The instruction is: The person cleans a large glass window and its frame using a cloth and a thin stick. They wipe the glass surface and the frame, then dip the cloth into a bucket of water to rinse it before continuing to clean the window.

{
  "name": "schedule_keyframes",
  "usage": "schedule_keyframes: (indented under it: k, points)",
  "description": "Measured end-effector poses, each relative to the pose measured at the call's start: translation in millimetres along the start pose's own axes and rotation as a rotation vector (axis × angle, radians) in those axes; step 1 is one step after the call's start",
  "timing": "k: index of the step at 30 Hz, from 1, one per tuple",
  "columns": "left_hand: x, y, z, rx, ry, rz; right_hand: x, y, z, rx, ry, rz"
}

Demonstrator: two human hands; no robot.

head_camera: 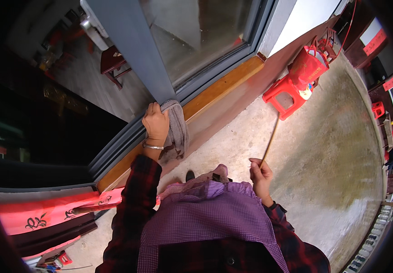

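Observation:
My left hand [156,123], with a silver bracelet at the wrist, grips a grey towel [177,128] against the lower track of a grey metal window frame [159,71]. Part of the towel hangs down over the wooden sill [223,87]. Out to the right, my right hand [262,175] holds a thin brown stick [270,143] between thumb and fingers. The stick's far end meets the edge of a red plastic stool [287,99] in the picture; whether it touches cannot be told. Left of the frame the window stands open onto a room; glass [210,37] fills the right side.
A red paper bag [309,68] sits on the stool by the wall. Pink paper strips with writing [46,215] hang at lower left. Inside the room stands a dark wooden stool [112,63]. Concrete floor [319,153] stretches right to a white balustrade [370,239].

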State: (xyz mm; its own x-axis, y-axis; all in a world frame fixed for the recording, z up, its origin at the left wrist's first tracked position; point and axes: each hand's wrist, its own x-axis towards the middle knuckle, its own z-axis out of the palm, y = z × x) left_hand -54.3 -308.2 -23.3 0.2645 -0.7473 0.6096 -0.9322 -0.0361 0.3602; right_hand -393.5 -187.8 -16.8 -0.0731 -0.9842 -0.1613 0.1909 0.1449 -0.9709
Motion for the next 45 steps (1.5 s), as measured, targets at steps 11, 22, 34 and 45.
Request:
schedule_keyframes:
  k: [11,22,34,45]
  points:
    - [2.4,2.8,-38.1,-0.055,-0.299,0.205,15.2,15.8,-59.2,0.02,0.123,0.078]
    - [-7.9,14.7,-4.4,-0.151,-0.025,-0.17,7.9,14.9,-53.3,0.019,0.069,0.159]
    - [64.9,60.2,-50.0,-0.183,0.456,0.002,-3.1,26.1,-47.0,0.069,0.109,0.193]
    - [22.4,36.9,-7.9,0.496,-0.045,-0.1,-11.4,30.1,-51.5,0.089,0.203,0.178]
